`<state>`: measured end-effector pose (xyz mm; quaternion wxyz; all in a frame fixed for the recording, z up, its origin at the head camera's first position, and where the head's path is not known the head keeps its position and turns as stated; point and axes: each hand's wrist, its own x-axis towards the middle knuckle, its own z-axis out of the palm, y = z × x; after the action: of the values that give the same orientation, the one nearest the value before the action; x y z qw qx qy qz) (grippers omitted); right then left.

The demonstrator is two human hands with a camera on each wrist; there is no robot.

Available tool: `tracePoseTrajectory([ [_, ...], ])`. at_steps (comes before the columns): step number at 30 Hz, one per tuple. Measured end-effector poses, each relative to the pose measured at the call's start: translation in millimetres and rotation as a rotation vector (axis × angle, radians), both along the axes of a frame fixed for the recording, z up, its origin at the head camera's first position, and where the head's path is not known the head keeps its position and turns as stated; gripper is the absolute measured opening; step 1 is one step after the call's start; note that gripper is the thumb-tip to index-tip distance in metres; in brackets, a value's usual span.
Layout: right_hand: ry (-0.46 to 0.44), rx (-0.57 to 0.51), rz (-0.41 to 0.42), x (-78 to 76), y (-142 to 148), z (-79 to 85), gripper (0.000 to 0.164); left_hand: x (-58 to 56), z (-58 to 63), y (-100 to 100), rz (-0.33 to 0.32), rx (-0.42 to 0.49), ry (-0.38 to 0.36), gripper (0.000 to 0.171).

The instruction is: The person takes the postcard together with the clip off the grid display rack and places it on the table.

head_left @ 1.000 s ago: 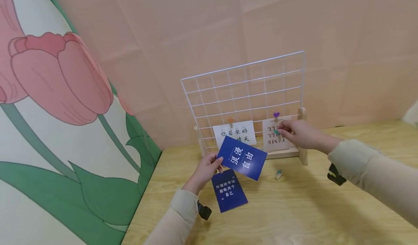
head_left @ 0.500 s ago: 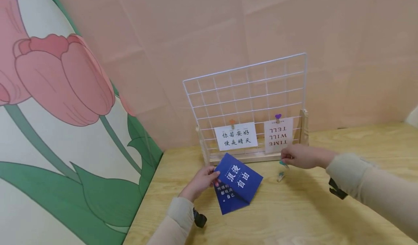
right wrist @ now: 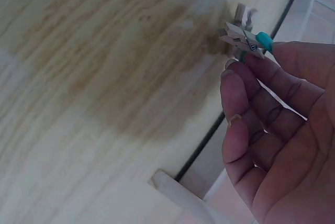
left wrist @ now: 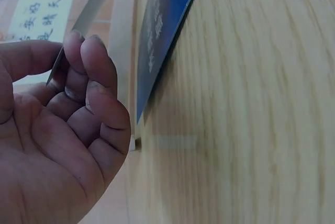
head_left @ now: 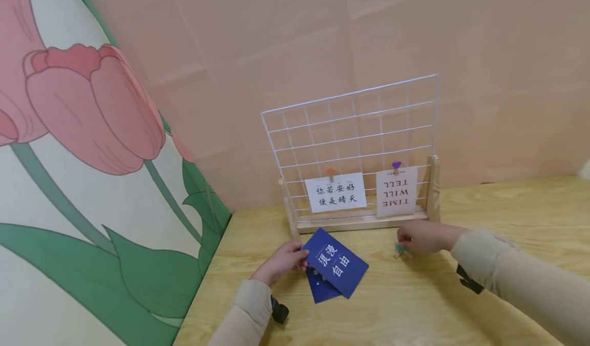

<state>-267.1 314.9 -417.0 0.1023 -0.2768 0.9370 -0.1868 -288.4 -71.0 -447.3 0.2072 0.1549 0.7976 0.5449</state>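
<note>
My left hand (head_left: 281,260) pinches the corner of a dark blue card (head_left: 335,263) with white characters, between thumb and fingers. This card overlaps a second blue card (head_left: 320,288) lying on the table. At right, my right hand (head_left: 426,236) pinches a small wooden clothespin (right wrist: 242,41) by its teal-topped end, low over the table. A second clothespin (right wrist: 242,13) lies on the wood just beyond it in the right wrist view, partly hidden by the held one.
Behind the hands stands a white wire grid (head_left: 350,93) in a wooden base (head_left: 350,226). A white card (head_left: 335,192) under an orange clip and a pale card (head_left: 397,195) with upside-down red letters under a purple heart clip hang on it. A peach backdrop (head_left: 276,39) rises behind.
Both hands have moved down from the grid toward the table. The held blue card now covers more of the lying one, and the held clothespin has come close to the other clothespin.
</note>
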Motion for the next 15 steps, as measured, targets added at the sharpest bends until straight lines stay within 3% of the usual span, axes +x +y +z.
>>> tracePoseTrajectory([
  [8,0.006,-0.021,0.022,-0.6,-1.4,-8.1,0.021,1.3,-2.1,-0.1,-0.024,-0.098,0.015,0.021],
  [15,-0.002,-0.037,0.020,-1.1,-1.3,-11.8,0.021,2.6,-3.1,-2.5,-0.052,-0.303,0.093,0.031],
])
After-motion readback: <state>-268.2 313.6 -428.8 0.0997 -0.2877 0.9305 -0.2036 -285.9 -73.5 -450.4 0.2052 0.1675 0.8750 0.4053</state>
